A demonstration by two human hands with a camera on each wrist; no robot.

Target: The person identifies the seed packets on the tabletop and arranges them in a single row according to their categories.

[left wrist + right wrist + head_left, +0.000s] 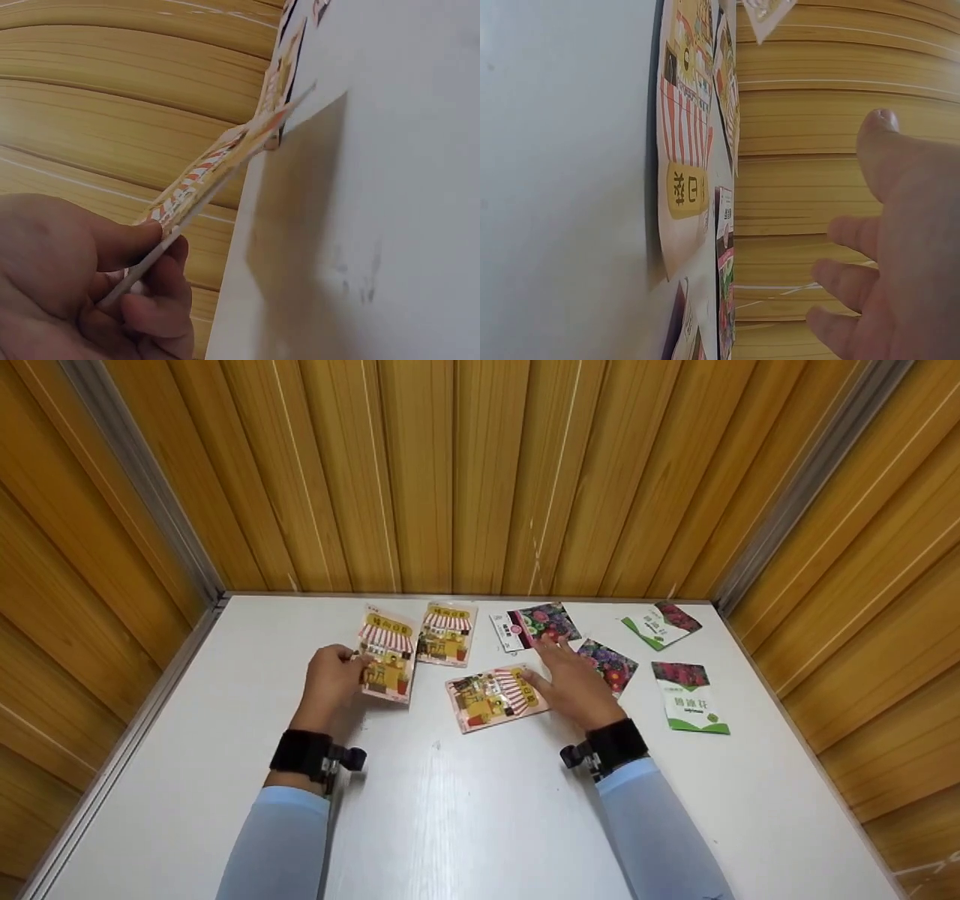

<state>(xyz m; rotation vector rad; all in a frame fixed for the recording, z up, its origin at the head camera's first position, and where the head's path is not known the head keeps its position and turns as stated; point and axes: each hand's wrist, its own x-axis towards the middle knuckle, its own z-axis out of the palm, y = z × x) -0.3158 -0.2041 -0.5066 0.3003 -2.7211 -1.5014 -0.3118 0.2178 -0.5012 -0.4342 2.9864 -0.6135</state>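
My left hand [330,682] pinches a seed packet [388,664] with a striped awning and yellow sign between thumb and fingers. In the left wrist view this packet [196,186] is tilted and raised off the table, its shadow beside it. My right hand [576,688] hovers with fingers spread and nothing in them, nearest to a second awning packet [484,703] lying aslant. The right wrist view shows that hand [922,255] apart from the packets. A third awning packet [448,635] lies just right of the held one.
Two packets with flower pictures lie near the right hand: one behind it [559,620], one partly hidden by it [616,667]. Two white-and-green packets, one at the back [660,626] and one nearer [688,701], lie at the right. Wood-patterned walls [487,472] enclose the white table [450,825].
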